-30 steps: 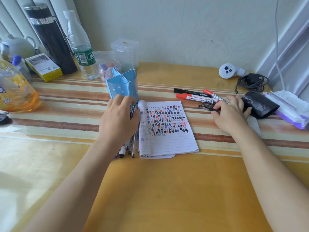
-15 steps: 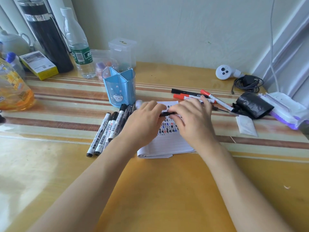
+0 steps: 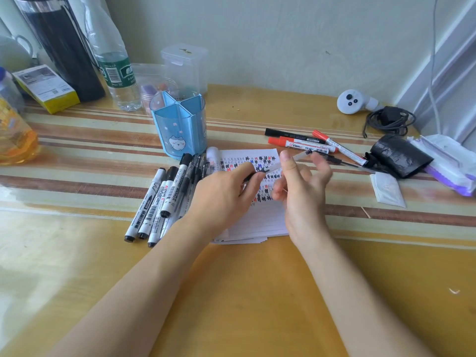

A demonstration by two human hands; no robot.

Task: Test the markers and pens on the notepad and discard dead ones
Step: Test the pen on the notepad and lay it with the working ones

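A thin clear-barrelled pen (image 3: 298, 157) hangs slanted above the notepad (image 3: 247, 155), whose lined page is covered in black, red and blue test marks. My left hand (image 3: 224, 197) pinches the pen's black end between thumb and forefinger. My right hand (image 3: 301, 186) holds the barrel with the thumb, its other fingers spread and blurred. A pile of black-capped whiteboard markers and pens (image 3: 164, 199) lies left of the notepad. Red and black markers (image 3: 304, 145) lie to the right of it.
A blue pen holder (image 3: 180, 124) stands behind the pile. Bottles, a dark flask (image 3: 64, 47) and a yellow box (image 3: 46, 88) line the back left. A black pouch (image 3: 399, 155), a wipes pack (image 3: 448, 168), a coiled cable (image 3: 389, 119) and a white controller (image 3: 353, 101) sit at right.
My hands came together over the notepad with the pen, uncovering the marker pile. Now the right hand has drawn right and lifted, and the pen tilts up between both hands.
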